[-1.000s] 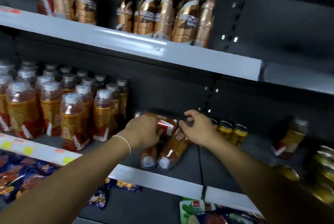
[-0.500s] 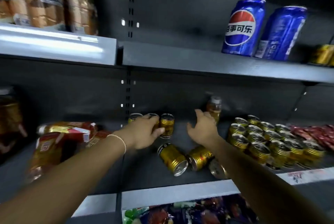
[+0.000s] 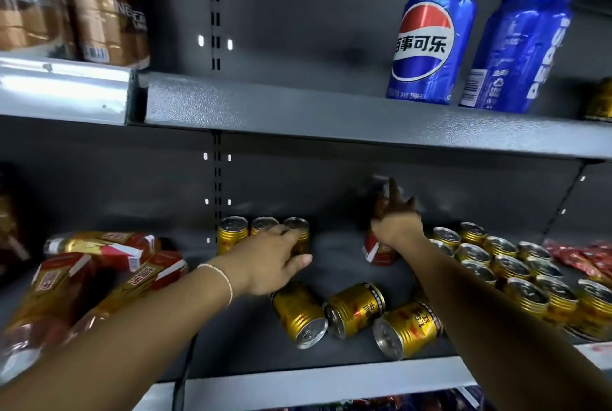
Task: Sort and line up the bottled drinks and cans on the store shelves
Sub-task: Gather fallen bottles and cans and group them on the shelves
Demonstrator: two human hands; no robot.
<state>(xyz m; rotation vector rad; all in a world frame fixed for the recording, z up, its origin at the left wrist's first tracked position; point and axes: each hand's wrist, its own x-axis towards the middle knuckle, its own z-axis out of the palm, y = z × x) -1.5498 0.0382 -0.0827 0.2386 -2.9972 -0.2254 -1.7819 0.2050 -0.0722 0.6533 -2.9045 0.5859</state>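
The left hand (image 3: pixel 271 261) is lying over the rightmost of three upright gold cans (image 3: pixel 265 228) at the back of the shelf (image 3: pixel 331 384), fingers (image 3: pixel 281 233) bending onto its top, thumb sticking out below; whether it is truly gripping I cannot tell. The right hand (image 3: pixel 397 228) is reaching up against a standing bottle (image 3: pixel 377 253), fingers (image 3: pixel 393 193) straight and spread, holding nothing, though blur is hiding detail. Doing this well means closing low round the bottle's body and lifting straight up, sparing the packed cans (image 3: pixel 516 278) just beside it, then carrying it left to the toppled bottles (image 3: pixel 109 255). Counting: three upright gold cans, three lying cans (image 3: pixel 356 308) in front, one bottle standing, three or so toppled bottles (blurred), two Pepsi cans (image 3: pixel 427 39) above, and well over a dozen packed cans, some hiding behind the arm
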